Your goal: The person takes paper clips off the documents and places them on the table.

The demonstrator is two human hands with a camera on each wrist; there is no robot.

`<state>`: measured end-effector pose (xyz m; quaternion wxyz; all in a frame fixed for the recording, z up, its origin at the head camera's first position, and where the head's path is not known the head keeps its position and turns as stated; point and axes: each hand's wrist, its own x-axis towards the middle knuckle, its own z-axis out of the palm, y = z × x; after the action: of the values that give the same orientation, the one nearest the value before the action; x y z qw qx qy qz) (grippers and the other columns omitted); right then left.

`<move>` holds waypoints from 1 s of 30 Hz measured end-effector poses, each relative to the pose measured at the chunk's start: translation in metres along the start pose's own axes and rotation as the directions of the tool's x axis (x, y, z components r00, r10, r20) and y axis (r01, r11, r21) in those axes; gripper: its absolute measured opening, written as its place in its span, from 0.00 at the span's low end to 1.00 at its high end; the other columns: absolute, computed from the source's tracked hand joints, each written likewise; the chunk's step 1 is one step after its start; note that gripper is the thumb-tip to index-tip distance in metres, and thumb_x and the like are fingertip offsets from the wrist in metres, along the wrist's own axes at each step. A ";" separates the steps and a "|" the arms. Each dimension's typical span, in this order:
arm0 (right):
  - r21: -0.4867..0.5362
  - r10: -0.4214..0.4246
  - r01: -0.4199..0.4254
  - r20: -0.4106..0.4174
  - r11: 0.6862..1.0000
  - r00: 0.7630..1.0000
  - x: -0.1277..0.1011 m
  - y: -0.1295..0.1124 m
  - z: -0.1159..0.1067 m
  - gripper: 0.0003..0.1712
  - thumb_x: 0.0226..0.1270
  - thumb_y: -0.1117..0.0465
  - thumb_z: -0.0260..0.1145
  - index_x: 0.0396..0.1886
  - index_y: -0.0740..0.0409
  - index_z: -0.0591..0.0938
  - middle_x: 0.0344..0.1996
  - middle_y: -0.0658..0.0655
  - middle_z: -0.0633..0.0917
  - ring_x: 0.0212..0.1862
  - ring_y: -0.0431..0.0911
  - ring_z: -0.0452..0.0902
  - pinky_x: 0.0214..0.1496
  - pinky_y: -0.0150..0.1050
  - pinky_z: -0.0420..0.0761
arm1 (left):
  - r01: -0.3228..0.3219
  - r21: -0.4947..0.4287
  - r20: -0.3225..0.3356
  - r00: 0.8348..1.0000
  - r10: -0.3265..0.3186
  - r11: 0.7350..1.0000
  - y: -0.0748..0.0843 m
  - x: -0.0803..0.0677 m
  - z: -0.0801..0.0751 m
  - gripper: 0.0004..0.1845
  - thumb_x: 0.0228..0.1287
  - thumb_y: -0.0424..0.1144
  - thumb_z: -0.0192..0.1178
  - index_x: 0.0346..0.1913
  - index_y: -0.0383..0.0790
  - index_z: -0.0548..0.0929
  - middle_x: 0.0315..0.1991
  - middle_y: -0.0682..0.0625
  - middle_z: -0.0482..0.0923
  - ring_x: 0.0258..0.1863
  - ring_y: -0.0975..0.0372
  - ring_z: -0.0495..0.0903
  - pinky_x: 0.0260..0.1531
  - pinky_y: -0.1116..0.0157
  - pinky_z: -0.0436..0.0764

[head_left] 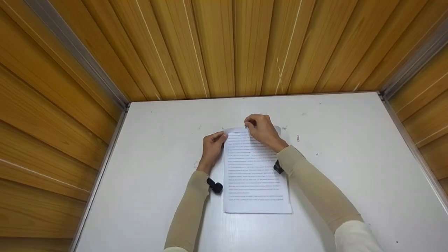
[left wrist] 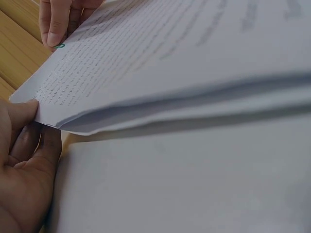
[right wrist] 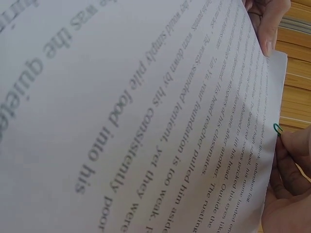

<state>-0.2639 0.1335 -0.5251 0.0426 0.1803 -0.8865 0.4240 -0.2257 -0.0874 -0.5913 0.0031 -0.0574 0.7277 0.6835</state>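
White sheets point(head_left: 257, 175) lie mid-desk point(head_left: 350, 175), floppy and light (best taken by corners). Left hand point(head_left: 211, 148) pinches the top-left corner; right hand point(head_left: 262, 131) pinches what looks like a green clip point(right wrist: 278, 128) at the top edge.

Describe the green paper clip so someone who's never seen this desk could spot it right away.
On the white table lies a stack of printed pages. At its far edge, the right hand pinches a small green paper clip against the sheets. A second clip lies loose on the table to the right; the green one is on the paper.
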 end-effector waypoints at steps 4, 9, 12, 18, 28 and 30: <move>-0.006 -0.018 0.018 -0.017 1.000 1.000 0.000 0.000 0.000 0.08 0.78 0.68 0.66 0.43 0.65 0.91 0.39 0.61 0.92 0.40 0.50 0.85 0.47 0.46 0.85 | 0.000 0.017 -0.005 1.000 0.000 1.000 0.000 -0.001 0.000 0.18 0.78 0.38 0.65 0.62 0.32 0.86 0.63 0.39 0.85 0.69 0.51 0.81 0.72 0.55 0.76; -0.014 -0.025 0.025 -0.030 1.000 0.999 0.001 0.000 0.001 0.07 0.77 0.68 0.67 0.43 0.64 0.91 0.39 0.60 0.92 0.40 0.50 0.85 0.47 0.46 0.85 | -0.007 0.015 -0.012 1.000 0.007 1.000 0.000 -0.001 0.001 0.17 0.78 0.37 0.65 0.62 0.32 0.87 0.62 0.39 0.87 0.66 0.52 0.83 0.71 0.55 0.78; -0.013 -0.025 0.024 -0.032 1.000 0.999 0.000 0.000 0.001 0.07 0.77 0.69 0.67 0.44 0.65 0.91 0.40 0.61 0.92 0.41 0.50 0.86 0.47 0.47 0.85 | -0.012 0.007 -0.009 1.000 0.012 1.000 0.000 -0.001 0.001 0.17 0.78 0.37 0.65 0.61 0.32 0.87 0.60 0.39 0.87 0.65 0.53 0.84 0.70 0.56 0.79; -0.010 -0.011 0.011 -0.030 1.000 1.000 0.000 0.000 -0.002 0.08 0.78 0.68 0.66 0.46 0.67 0.90 0.41 0.61 0.92 0.42 0.51 0.86 0.49 0.47 0.86 | -0.017 -0.008 0.006 1.000 0.017 1.000 -0.001 0.000 0.001 0.17 0.78 0.38 0.65 0.62 0.33 0.87 0.60 0.40 0.88 0.64 0.54 0.84 0.68 0.57 0.80; -0.006 -0.015 0.015 -0.043 1.000 0.999 0.001 0.003 -0.011 0.08 0.79 0.66 0.65 0.46 0.63 0.90 0.41 0.60 0.91 0.41 0.49 0.84 0.47 0.44 0.84 | -0.009 -0.007 -0.002 1.000 0.009 1.000 0.001 -0.001 0.000 0.18 0.77 0.37 0.65 0.62 0.31 0.86 0.62 0.39 0.86 0.66 0.52 0.83 0.69 0.57 0.79; -0.006 -0.010 0.009 -0.046 1.000 0.999 0.000 0.003 -0.013 0.08 0.80 0.66 0.65 0.46 0.62 0.90 0.41 0.60 0.91 0.41 0.50 0.85 0.47 0.44 0.84 | 0.003 -0.002 -0.003 1.000 -0.003 1.000 0.002 -0.001 0.000 0.18 0.77 0.38 0.65 0.63 0.32 0.86 0.62 0.39 0.86 0.66 0.52 0.83 0.69 0.57 0.79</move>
<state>-0.2665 0.1454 -0.5186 0.0656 0.1745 -0.8856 0.4254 -0.2246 -0.0868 -0.5895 0.0029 -0.0595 0.7271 0.6840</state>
